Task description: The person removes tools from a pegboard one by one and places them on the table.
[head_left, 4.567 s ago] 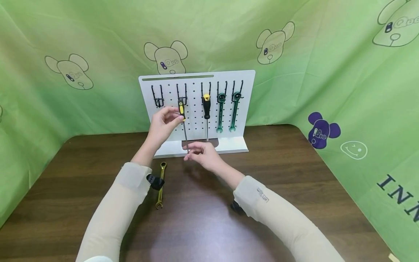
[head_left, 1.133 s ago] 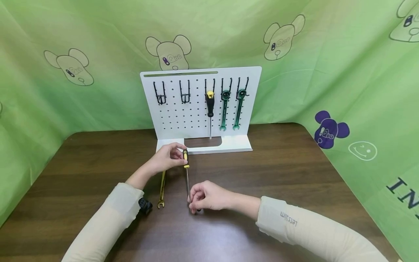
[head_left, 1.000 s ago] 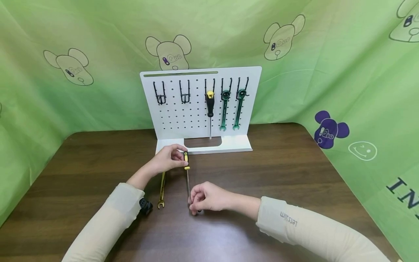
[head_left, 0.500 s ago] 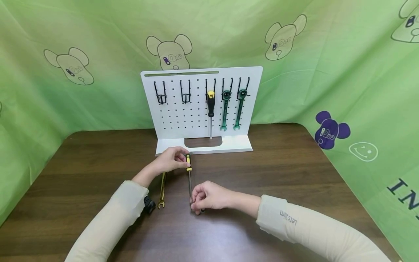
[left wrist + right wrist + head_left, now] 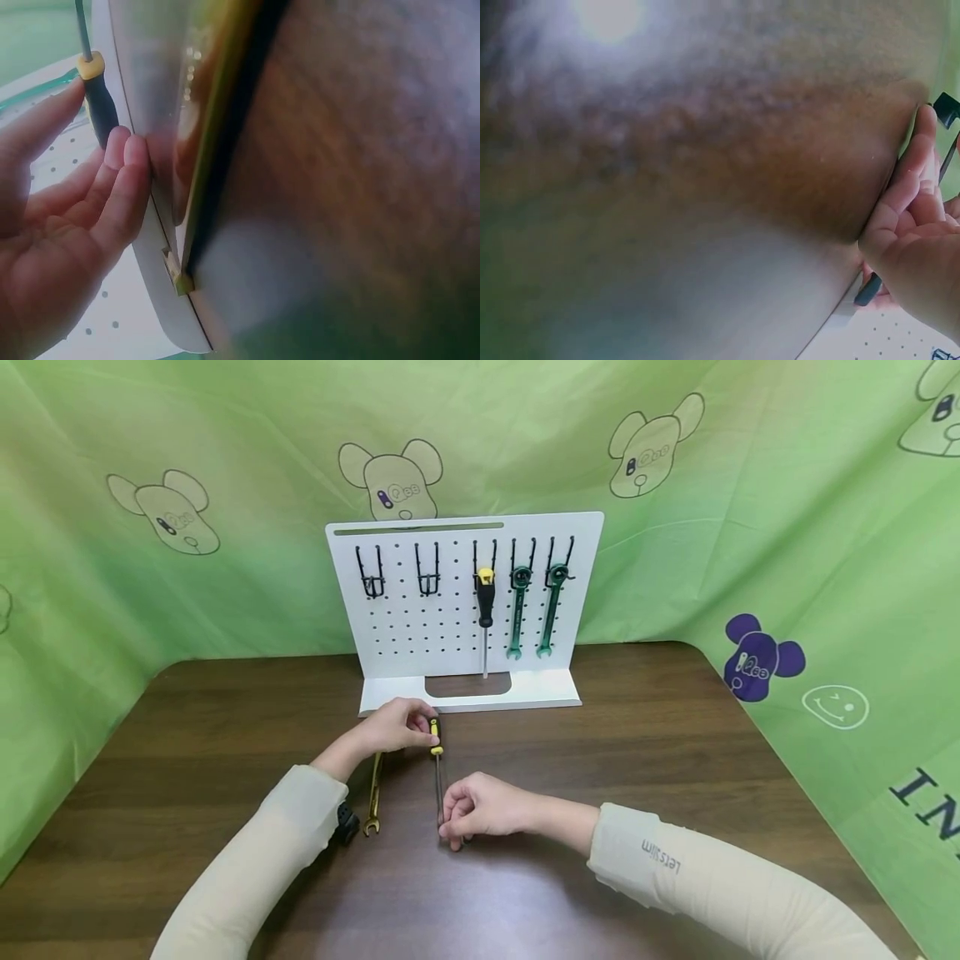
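Note:
A screwdriver (image 5: pixel 437 750) with a black and yellow handle lies lengthwise low over the table in the head view, its handle toward the pegboard. My left hand (image 5: pixel 401 725) pinches that handle between thumb and fingers; the left wrist view shows the handle (image 5: pixel 101 105) at the fingertips. Near the tip of the shaft, my right hand (image 5: pixel 480 808) holds it with thumb and curled fingers. Just left of the screwdriver is a gold combination wrench (image 5: pixel 373 802), its upper end hidden behind my left hand.
A white pegboard (image 5: pixel 405 652) stands at the back. On its hooks hang another screwdriver (image 5: pixel 485 602) and two green wrenches (image 5: pixel 519 614); two hooks at the left (image 5: pixel 427 578) bear nothing. Green printed cloth (image 5: pixel 255 593) surrounds the brown table (image 5: pixel 637 735).
The screwdriver has come off the second hook from the left and down to the table in both hands. Over the last second it shifts slightly right, its handle a little nearer me.

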A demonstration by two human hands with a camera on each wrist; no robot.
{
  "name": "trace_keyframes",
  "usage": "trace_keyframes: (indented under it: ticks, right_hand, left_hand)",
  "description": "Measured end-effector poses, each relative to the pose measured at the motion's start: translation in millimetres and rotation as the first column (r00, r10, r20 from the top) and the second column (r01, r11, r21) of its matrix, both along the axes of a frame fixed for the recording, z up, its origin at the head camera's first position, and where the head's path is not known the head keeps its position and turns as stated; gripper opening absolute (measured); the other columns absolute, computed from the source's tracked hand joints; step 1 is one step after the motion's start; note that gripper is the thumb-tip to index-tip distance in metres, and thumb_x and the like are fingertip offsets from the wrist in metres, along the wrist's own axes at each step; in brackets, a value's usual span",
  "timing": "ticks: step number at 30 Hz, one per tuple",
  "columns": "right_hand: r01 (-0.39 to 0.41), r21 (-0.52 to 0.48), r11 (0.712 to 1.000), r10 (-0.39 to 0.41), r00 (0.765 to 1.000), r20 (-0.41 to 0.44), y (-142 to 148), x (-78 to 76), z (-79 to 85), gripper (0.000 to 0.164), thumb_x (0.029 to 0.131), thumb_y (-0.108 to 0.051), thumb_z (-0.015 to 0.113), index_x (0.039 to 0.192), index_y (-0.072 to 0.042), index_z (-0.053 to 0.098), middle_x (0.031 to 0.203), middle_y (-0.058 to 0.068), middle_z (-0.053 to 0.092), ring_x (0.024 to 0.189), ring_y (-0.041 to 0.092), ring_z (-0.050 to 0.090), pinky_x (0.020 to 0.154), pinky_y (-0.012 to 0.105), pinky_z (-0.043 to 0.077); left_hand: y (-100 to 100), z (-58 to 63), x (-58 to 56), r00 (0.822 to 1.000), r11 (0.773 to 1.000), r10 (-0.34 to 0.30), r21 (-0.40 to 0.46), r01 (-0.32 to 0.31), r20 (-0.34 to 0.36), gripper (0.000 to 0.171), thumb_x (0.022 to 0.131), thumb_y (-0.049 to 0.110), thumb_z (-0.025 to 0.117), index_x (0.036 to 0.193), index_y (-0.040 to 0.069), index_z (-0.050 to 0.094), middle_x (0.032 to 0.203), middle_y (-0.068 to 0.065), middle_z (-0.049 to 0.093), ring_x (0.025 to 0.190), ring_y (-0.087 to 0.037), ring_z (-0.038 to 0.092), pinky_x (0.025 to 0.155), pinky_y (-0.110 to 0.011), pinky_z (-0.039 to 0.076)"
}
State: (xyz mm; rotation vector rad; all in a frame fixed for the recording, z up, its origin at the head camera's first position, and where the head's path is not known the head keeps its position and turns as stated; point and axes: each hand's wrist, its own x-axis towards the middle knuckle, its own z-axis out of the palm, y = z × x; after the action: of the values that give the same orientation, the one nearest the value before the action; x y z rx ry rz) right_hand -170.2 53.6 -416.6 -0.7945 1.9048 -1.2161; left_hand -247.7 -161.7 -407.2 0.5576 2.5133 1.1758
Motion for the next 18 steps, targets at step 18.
trace_keyframes:
  ticks: [18]
  right_hand:
    - [-0.006, 0.035, 0.999, 0.007, 0.999, -0.048, 0.1, -1.6, 1.7, 0.012, 0.089, -0.005, 0.068, 0.083, 0.004, 0.064, 0.067, 0.023, 0.069, 0.053, 0.004, 0.053, 0.05, 0.015, 0.036]
  left_hand:
    - [4.4, 0.3, -4.1, 0.999, 0.996, -0.016, -0.093, 0.014, -0.029, 0.036, 0.084, 0.011, 0.077, 0.114, -0.006, 0.064, 0.087, -0.007, 0.063, 0.079, -0.013, 0.054, 0.068, -0.021, 0.045]
